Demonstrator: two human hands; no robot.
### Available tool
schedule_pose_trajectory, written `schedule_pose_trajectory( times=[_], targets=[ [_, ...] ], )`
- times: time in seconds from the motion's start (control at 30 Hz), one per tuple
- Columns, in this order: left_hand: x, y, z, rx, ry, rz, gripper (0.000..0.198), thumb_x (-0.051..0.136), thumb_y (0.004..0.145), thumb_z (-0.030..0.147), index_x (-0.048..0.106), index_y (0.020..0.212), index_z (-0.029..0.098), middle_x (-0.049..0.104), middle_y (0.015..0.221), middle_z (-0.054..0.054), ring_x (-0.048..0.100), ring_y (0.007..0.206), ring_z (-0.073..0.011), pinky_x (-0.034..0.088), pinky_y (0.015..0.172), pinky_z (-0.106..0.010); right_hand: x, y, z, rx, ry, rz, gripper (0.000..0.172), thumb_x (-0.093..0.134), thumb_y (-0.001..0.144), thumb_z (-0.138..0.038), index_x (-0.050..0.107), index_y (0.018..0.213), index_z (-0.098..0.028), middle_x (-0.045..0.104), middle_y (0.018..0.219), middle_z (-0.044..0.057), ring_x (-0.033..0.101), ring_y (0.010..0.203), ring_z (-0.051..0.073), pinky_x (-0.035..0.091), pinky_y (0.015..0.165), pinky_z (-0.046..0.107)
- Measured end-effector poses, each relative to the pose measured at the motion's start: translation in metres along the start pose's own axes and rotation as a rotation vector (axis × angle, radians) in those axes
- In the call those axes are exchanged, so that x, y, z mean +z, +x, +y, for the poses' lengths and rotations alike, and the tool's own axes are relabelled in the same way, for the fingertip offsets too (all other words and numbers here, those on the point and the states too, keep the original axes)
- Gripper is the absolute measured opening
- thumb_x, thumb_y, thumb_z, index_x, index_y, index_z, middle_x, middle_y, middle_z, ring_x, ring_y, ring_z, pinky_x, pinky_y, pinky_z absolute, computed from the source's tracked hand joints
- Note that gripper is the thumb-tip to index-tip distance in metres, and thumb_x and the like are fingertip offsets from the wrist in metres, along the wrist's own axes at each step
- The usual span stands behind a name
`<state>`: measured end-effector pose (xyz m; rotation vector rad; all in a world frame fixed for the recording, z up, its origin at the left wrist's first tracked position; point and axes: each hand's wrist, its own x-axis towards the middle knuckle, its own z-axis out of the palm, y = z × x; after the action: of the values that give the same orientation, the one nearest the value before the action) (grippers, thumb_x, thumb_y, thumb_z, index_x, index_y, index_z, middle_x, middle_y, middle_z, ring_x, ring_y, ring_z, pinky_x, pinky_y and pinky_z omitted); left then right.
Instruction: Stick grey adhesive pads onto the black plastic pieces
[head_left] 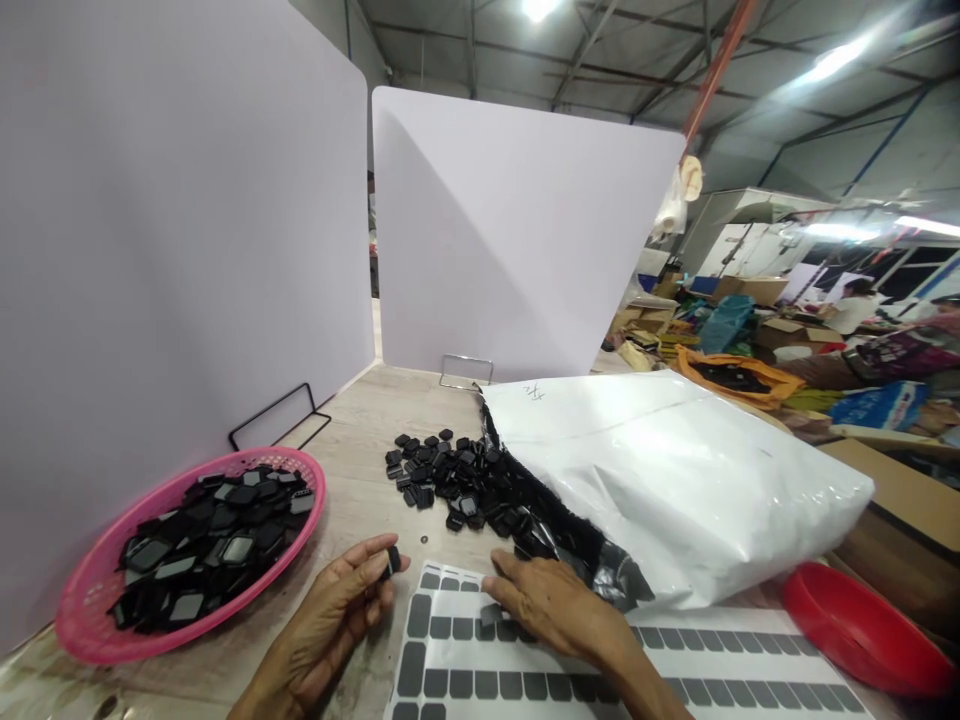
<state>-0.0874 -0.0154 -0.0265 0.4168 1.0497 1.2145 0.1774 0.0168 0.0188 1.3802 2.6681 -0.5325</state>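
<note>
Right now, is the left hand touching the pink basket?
Apart. The head view shows a strip of tabletop between the pink basket and the left hand, whose fingers pinch a small black piece.

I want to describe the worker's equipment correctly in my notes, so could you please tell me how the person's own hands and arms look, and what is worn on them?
Both the left hand and the right hand are bare, with no gloves. No ring, watch or sleeve shows on either, and the visible right forearm is uncovered.
</note>
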Motion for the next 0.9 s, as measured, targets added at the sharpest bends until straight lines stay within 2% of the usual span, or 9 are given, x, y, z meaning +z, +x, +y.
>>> schedule_pose_trajectory(
  times=[0.07,0.17,0.23,0.3,0.37,0.4,0.53,0.7,0.9],
  targets=[
    [0.001,-0.002,0.002,-0.002,-0.005,-0.020,0.056,0.083,0.062,0.014,0.057,0.112,0.012,0.070,0.097,-0.012,0.064,0.063,-0.0106,0.052,0.055,-0.017,0.004,-0.012,0.010,-0.020,0.135,0.020,0.056,0.011,0.101,-0.043,0.051,0.131,-0.017,0.062,0.125,0.016,0.060,0.113,0.026,0.046,0.094,0.043],
    [0.007,-0.006,0.002,-0.020,-0.001,-0.060,0.056,0.081,0.063,0.010,0.056,0.113,0.012,0.069,0.100,-0.013,0.067,0.072,-0.0139,0.053,0.059,-0.018,0.016,-0.029,0.023,-0.083,0.461,0.115,0.054,0.015,0.100,-0.045,0.042,0.141,-0.021,0.041,0.147,0.010,0.038,0.134,0.023,0.030,0.110,0.043],
    [0.013,-0.008,0.000,-0.031,-0.001,-0.086,0.051,0.082,0.064,0.012,0.058,0.108,0.012,0.070,0.096,-0.012,0.068,0.074,-0.0157,0.053,0.057,-0.018,0.024,-0.035,0.026,0.005,0.668,0.174,0.053,0.022,0.099,-0.049,0.042,0.141,-0.023,0.050,0.140,0.010,0.047,0.127,0.022,0.038,0.104,0.039],
    [0.020,-0.009,-0.005,-0.026,0.000,-0.128,0.044,0.083,0.063,0.015,0.059,0.100,0.013,0.070,0.090,-0.010,0.069,0.071,-0.0168,0.051,0.052,-0.018,0.030,-0.034,0.022,0.154,0.845,0.184,0.055,0.028,0.097,-0.053,0.045,0.138,-0.021,0.066,0.112,0.010,0.064,0.099,0.022,0.052,0.082,0.035],
    [0.027,-0.010,-0.012,-0.018,0.004,-0.189,0.040,0.084,0.061,0.017,0.058,0.093,0.015,0.070,0.086,-0.009,0.068,0.068,-0.0172,0.049,0.048,-0.018,0.033,-0.031,0.015,0.253,0.967,0.187,0.055,0.035,0.094,-0.053,0.049,0.135,-0.019,0.068,0.085,0.005,0.065,0.072,0.019,0.052,0.063,0.030],
    [0.031,-0.010,-0.016,-0.014,0.007,-0.224,0.040,0.085,0.061,0.018,0.057,0.090,0.016,0.070,0.084,-0.008,0.067,0.067,-0.0172,0.049,0.047,-0.018,0.034,-0.030,0.011,0.275,1.000,0.203,0.053,0.039,0.093,-0.052,0.052,0.132,-0.019,0.066,0.077,0.003,0.063,0.066,0.018,0.051,0.060,0.028],
    [0.043,-0.012,-0.036,-0.018,0.033,-0.336,0.045,0.087,0.057,0.024,0.052,0.085,0.019,0.069,0.078,-0.005,0.065,0.058,-0.0153,0.046,0.042,-0.018,0.043,-0.034,-0.005,0.296,1.016,0.303,0.048,0.049,0.085,-0.052,0.065,0.117,-0.020,0.064,0.071,0.002,0.060,0.067,0.019,0.050,0.062,0.029],
    [0.047,-0.014,-0.054,-0.083,0.050,-0.371,0.055,0.089,0.053,0.027,0.057,0.097,0.018,0.069,0.079,-0.006,0.066,0.056,-0.0159,0.044,0.041,-0.018,0.055,-0.050,-0.013,0.316,1.064,0.339,0.047,0.058,0.078,-0.054,0.071,0.109,-0.022,0.068,0.084,0.004,0.061,0.080,0.023,0.049,0.076,0.034],
    [0.042,-0.018,-0.061,-0.117,0.033,-0.327,0.048,0.086,0.061,0.028,0.064,0.101,0.014,0.071,0.079,-0.010,0.067,0.063,-0.0187,0.047,0.047,-0.020,0.072,-0.053,-0.008,0.332,1.298,0.259,0.053,0.064,0.074,-0.054,0.069,0.114,-0.019,0.054,0.064,-0.001,0.048,0.058,0.013,0.043,0.058,0.025]
  ],
)
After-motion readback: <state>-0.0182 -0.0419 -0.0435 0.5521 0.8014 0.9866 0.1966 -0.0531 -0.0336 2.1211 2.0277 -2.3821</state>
